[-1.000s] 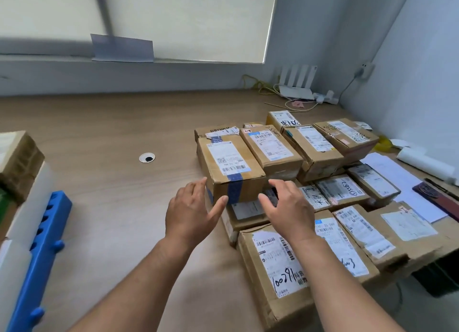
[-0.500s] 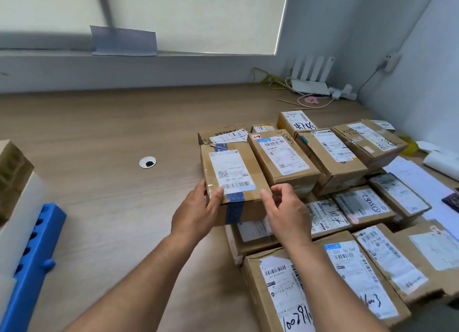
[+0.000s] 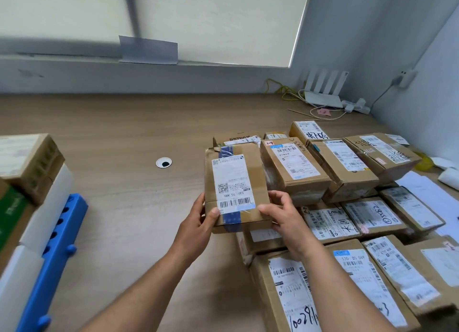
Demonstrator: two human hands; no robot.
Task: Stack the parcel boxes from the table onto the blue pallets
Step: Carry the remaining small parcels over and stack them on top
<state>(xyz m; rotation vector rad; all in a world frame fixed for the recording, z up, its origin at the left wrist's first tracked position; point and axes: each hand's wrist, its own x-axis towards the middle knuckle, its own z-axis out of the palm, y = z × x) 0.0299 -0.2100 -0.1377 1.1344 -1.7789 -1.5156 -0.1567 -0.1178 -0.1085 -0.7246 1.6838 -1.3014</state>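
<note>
Left of the grip, bare table [image 3: 124, 207] is lying open all the way to the pallet [image 3: 59, 252], where a stack [image 3: 32, 162] is standing. Right of the grip, a neighbour box [image 3: 293, 172] is crowding just beside the held box [image 3: 233, 177], leaving a thin gap. Under the grip, lower boxes [image 3: 263, 237] are filling the space. Beyond it, small boxes [image 3: 238, 139] are sitting close behind.

Blue pallet [image 3: 57, 252] cropped bottom-left, front parcel [image 3: 285, 294] cropped at bottom

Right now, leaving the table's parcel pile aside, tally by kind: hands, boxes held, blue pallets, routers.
hands: 2, left hand and right hand
held box: 1
blue pallet: 1
router: 1
Total: 5
</note>
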